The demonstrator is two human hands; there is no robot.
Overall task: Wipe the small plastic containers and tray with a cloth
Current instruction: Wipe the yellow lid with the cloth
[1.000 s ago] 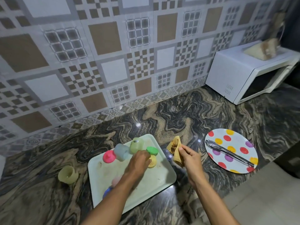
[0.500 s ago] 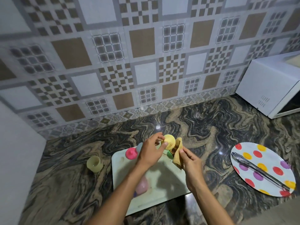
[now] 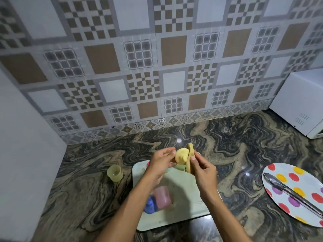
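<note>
My left hand (image 3: 161, 163) pinches a small yellow lid (image 3: 181, 155) and holds it up above the pale tray (image 3: 185, 205). My right hand (image 3: 203, 170) grips a folded yellow cloth (image 3: 190, 158) that touches the lid's right side. On the tray lie a pink container (image 3: 162, 197) and a blue one (image 3: 150, 206), partly behind my left forearm. A pale yellow cup (image 3: 115, 172) stands on the marble counter left of the tray. Other pieces at the tray's far end are hidden behind my hands.
A polka-dot plate (image 3: 286, 186) with metal tongs (image 3: 293, 194) lies on the counter at the right. A white microwave (image 3: 297, 103) stands at the far right against the tiled wall. A plain white wall closes the left side.
My left hand picked the yellow lid off the tray and raised it. My right hand brought the cloth against it. The view has shifted left.
</note>
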